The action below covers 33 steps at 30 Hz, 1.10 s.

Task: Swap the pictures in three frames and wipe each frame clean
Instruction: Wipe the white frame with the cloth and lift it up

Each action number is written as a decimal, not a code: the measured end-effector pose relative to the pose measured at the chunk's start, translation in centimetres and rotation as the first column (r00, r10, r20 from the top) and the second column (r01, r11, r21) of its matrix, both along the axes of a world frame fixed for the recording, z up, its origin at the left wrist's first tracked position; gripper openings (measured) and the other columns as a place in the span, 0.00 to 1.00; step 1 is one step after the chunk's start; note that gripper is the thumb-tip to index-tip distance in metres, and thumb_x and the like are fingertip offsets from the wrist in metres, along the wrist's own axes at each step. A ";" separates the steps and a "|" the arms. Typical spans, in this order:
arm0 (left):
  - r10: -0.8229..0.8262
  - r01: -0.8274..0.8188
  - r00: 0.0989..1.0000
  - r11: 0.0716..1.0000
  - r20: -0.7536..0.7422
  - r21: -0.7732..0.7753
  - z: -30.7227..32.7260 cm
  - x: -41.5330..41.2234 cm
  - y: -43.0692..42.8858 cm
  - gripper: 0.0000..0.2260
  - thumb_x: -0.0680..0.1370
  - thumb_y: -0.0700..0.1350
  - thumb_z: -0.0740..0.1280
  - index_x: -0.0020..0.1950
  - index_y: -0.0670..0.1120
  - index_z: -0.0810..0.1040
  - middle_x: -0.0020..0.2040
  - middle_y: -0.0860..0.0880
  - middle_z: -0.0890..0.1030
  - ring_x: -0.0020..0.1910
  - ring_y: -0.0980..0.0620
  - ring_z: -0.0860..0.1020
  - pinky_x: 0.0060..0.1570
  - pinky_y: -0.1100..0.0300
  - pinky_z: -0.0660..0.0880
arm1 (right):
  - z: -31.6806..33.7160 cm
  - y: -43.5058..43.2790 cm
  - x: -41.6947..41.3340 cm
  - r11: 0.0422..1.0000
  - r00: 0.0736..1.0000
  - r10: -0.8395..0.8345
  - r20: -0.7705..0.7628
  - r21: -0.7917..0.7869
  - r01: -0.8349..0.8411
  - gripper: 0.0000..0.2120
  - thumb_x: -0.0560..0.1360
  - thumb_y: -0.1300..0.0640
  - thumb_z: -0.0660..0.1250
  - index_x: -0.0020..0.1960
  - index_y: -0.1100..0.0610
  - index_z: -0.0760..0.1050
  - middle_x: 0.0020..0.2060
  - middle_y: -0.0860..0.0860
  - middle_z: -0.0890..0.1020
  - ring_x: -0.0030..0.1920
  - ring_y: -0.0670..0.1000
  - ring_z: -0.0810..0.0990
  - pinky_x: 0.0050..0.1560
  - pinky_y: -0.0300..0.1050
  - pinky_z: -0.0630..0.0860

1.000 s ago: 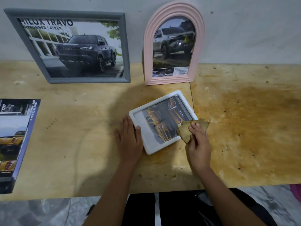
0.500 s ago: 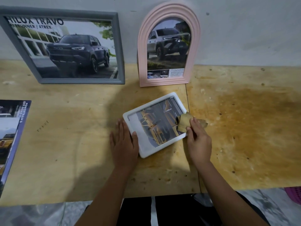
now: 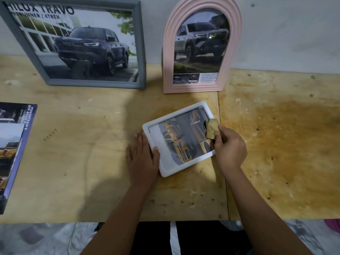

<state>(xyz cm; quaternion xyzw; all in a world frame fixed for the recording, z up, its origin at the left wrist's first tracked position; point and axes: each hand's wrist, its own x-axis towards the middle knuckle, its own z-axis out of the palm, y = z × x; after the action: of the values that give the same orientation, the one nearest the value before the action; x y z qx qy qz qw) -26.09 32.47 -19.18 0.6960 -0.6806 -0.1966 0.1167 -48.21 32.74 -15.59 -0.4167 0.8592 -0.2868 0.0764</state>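
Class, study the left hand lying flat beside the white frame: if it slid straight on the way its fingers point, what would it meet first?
Probably the grey frame standing against the wall; bare tabletop lies ahead of the left hand until then.

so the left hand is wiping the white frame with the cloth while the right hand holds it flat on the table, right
Not quite: the hands are swapped. In the head view the right hand grips the tan cloth on the right edge of the white frame, while the left hand lies flat, holding the frame on the table.
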 end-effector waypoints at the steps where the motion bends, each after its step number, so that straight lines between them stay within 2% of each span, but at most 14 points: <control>1: 0.001 -0.001 1.000 1.000 -0.001 -0.006 0.0 0.1 0.0 0.31 0.77 0.57 0.42 0.77 0.43 0.51 0.77 0.48 0.55 0.75 0.57 0.50 0.73 0.54 0.41 | 0.1 -0.2 -0.1 1.000 1.000 0.008 -0.005 0.019 -0.008 0.12 0.73 0.59 0.69 0.56 0.55 0.81 0.50 0.51 0.84 0.50 0.55 0.81 0.42 0.45 0.75; 6: 0.010 -0.010 1.000 1.000 0.006 -0.025 0.0 0.1 0.0 0.29 0.78 0.56 0.45 0.76 0.43 0.53 0.77 0.48 0.57 0.74 0.58 0.51 0.72 0.58 0.40 | 0.3 -1.5 -0.2 0.997 0.999 0.048 -0.007 0.053 -0.048 0.12 0.72 0.61 0.69 0.56 0.57 0.81 0.49 0.53 0.84 0.49 0.57 0.81 0.42 0.47 0.76; 12: 0.011 -0.011 1.000 1.000 0.000 -0.021 0.0 0.2 -0.1 0.29 0.78 0.56 0.45 0.77 0.44 0.53 0.77 0.49 0.57 0.73 0.60 0.50 0.72 0.59 0.39 | 0.2 -4.9 0.3 0.997 0.997 0.064 0.035 0.047 -0.066 0.13 0.73 0.62 0.68 0.57 0.60 0.80 0.48 0.56 0.84 0.49 0.57 0.81 0.47 0.47 0.76; 19: 0.012 -0.012 1.000 0.999 -0.001 -0.036 -0.2 0.1 -0.2 0.28 0.79 0.55 0.48 0.76 0.43 0.57 0.75 0.47 0.60 0.74 0.58 0.53 0.72 0.57 0.43 | 0.1 -8.9 1.1 0.997 0.995 0.067 0.074 0.029 -0.070 0.13 0.75 0.61 0.65 0.59 0.56 0.79 0.52 0.54 0.83 0.52 0.56 0.80 0.49 0.45 0.74; 22: 0.013 -0.013 1.000 0.999 -0.007 -0.042 -0.3 0.0 -0.3 0.27 0.79 0.55 0.48 0.76 0.43 0.58 0.75 0.47 0.61 0.74 0.58 0.53 0.73 0.56 0.43 | 0.1 -9.9 1.6 0.982 0.977 0.189 0.095 0.008 -0.190 0.18 0.72 0.68 0.61 0.57 0.54 0.80 0.52 0.55 0.82 0.50 0.57 0.79 0.48 0.43 0.72; 24: 0.015 -0.016 1.000 0.999 -0.007 -0.044 -0.3 0.0 -0.3 0.27 0.79 0.55 0.48 0.76 0.43 0.58 0.75 0.48 0.60 0.74 0.58 0.54 0.73 0.56 0.43 | -0.1 -10.3 2.2 0.942 0.939 0.336 0.077 -0.011 -0.336 0.19 0.68 0.70 0.60 0.54 0.58 0.81 0.49 0.58 0.82 0.49 0.59 0.79 0.47 0.44 0.72; 26: 0.014 -0.015 1.000 0.999 -0.005 -0.039 -0.3 0.0 -0.3 0.27 0.80 0.55 0.47 0.76 0.43 0.57 0.76 0.48 0.60 0.74 0.58 0.54 0.73 0.56 0.43 | -0.2 -10.5 3.1 0.890 0.889 0.455 0.038 0.011 -0.456 0.18 0.67 0.66 0.59 0.52 0.61 0.81 0.46 0.58 0.82 0.48 0.59 0.78 0.48 0.44 0.71; 30: 0.013 -0.013 1.000 0.999 0.002 -0.032 -0.4 0.0 -0.3 0.27 0.80 0.55 0.48 0.76 0.43 0.57 0.76 0.48 0.60 0.74 0.57 0.54 0.73 0.54 0.45 | 0.0 -9.8 6.4 0.810 0.810 0.586 0.020 0.020 -0.586 0.14 0.70 0.60 0.58 0.48 0.60 0.81 0.42 0.57 0.83 0.44 0.58 0.78 0.45 0.45 0.71; 33: 0.020 -0.020 1.000 0.999 -0.007 -0.035 -0.3 -0.1 -0.3 0.27 0.80 0.55 0.48 0.75 0.42 0.59 0.75 0.47 0.62 0.74 0.55 0.58 0.73 0.53 0.47 | 0.3 -9.4 8.5 0.736 0.732 0.672 0.109 0.003 -0.677 0.12 0.73 0.60 0.57 0.47 0.61 0.79 0.41 0.57 0.81 0.43 0.57 0.77 0.45 0.51 0.75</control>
<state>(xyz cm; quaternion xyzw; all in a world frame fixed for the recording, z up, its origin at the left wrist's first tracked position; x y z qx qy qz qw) -26.17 32.20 -19.51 0.6999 -0.6766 -0.1858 0.1333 -39.68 23.38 -15.33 -0.6831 0.6505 -0.2419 0.2273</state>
